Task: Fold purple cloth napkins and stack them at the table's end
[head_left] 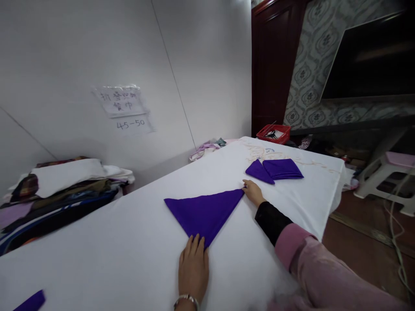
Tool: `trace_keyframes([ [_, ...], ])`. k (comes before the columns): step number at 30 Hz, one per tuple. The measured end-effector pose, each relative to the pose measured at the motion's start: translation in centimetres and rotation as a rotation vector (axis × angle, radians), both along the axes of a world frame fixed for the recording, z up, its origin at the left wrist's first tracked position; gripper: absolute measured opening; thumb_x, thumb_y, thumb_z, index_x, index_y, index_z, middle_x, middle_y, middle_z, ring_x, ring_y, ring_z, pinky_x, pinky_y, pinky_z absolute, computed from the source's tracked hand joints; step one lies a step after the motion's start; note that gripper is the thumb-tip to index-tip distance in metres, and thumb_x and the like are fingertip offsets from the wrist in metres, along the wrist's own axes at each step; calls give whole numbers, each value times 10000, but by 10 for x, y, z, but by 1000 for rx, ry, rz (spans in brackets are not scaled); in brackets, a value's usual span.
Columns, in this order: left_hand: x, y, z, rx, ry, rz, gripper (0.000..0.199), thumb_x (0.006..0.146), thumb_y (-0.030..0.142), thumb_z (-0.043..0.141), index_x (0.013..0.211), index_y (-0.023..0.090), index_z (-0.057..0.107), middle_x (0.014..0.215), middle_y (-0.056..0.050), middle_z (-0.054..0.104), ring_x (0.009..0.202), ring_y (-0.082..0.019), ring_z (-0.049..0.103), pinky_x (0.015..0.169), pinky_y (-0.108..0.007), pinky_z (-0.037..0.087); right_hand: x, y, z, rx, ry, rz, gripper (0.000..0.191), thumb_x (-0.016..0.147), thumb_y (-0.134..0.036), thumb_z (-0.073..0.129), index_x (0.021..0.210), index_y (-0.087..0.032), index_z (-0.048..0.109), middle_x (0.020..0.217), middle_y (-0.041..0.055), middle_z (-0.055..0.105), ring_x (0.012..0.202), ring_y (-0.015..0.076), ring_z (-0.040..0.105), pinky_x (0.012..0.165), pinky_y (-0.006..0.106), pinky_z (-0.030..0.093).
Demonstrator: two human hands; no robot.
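A purple cloth napkin point(204, 214) lies folded into a triangle on the white tablecloth point(129, 255), its long edge on the far side. My left hand point(193, 268), a bracelet at its wrist, rests flat with extended fingers on the near point of the triangle. At the right corner, the fingertips of my right hand point(253, 192) pinch the fabric. Just beyond that hand are a small folded purple triangle point(260, 171) and a stack of folded purple napkins point(282, 169). Another piece of purple cloth point(32, 301) shows in part at the lower left.
A pile of folded clothes point(65, 190) stands left beside the wall. At the table's far end are a red basket point(274, 134) and some crumpled cloth point(207, 149). A paper sign point(125, 108) hangs on the wall. A plastic stool point(385, 177) stands on the floor at right.
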State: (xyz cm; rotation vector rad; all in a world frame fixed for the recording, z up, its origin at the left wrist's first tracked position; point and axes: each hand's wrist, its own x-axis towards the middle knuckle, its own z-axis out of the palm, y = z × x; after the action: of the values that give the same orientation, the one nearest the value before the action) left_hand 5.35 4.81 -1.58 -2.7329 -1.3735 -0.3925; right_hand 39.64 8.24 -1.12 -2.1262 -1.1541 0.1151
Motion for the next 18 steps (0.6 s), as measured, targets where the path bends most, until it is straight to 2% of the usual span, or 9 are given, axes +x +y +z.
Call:
trace_keyframes([
  [11,-4,1,1,-7,29,3,397,873,124,342,1168,194,598,1304,-51,539,1254,-230,410,958,-395,414,-3,-1,4,-133,-101,-23,362,804,-200,518,1158,-170,590,1056,75,616,998,196,553,827,263,400],
  [15,-11,2,8,-32,49,34,449,836,39,333,1147,206,610,1328,-40,517,1268,-228,395,959,-393,408,-6,-7,12,-165,-121,46,325,785,-159,504,1083,-152,634,1040,107,636,981,220,569,838,290,403],
  [18,-27,2,14,-58,41,61,477,811,4,341,1125,231,620,1338,-26,507,1279,-223,384,971,-405,397,-10,-21,18,-187,-128,147,342,741,-110,498,1046,-140,649,988,112,659,940,222,588,838,301,407],
])
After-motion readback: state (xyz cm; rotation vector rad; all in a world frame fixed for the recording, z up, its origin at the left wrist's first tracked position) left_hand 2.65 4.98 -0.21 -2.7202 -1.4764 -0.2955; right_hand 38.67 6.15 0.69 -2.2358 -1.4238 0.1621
